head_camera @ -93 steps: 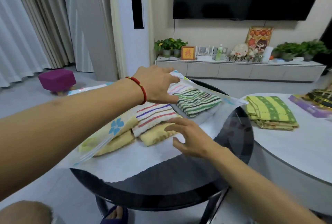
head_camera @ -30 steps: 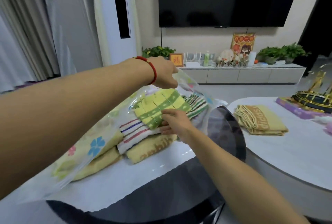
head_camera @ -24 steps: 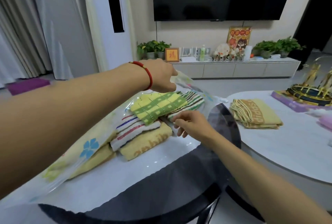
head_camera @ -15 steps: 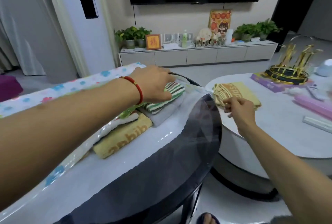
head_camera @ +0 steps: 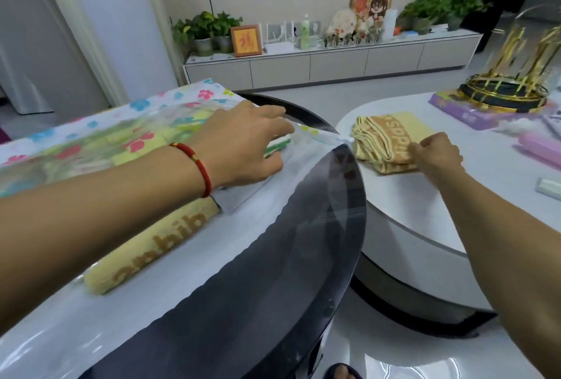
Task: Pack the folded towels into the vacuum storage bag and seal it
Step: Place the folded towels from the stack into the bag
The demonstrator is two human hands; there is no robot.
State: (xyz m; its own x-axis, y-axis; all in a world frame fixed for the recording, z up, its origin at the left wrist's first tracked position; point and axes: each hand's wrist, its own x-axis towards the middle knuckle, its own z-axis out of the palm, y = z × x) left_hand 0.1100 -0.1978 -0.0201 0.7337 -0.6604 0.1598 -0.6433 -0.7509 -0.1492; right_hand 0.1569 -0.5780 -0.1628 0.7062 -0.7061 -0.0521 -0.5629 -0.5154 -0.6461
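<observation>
Head view: the vacuum storage bag (head_camera: 273, 196), centre-left on the dark surface (head_camera: 273, 302), is pinned open-palmed by the left hand (head_camera: 246, 148) while an orange folded towel (head_camera: 385, 138), centre right, is pinched by the right hand (head_camera: 437, 151) for packing.

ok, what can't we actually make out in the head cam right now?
- Vacuum bag mouth and zipper: under the left hand, head view.
- Towel count in the bag: blurred behind printed film and the left forearm.
- Right hand fingertips on the orange towel: hidden by its knuckles.
</observation>
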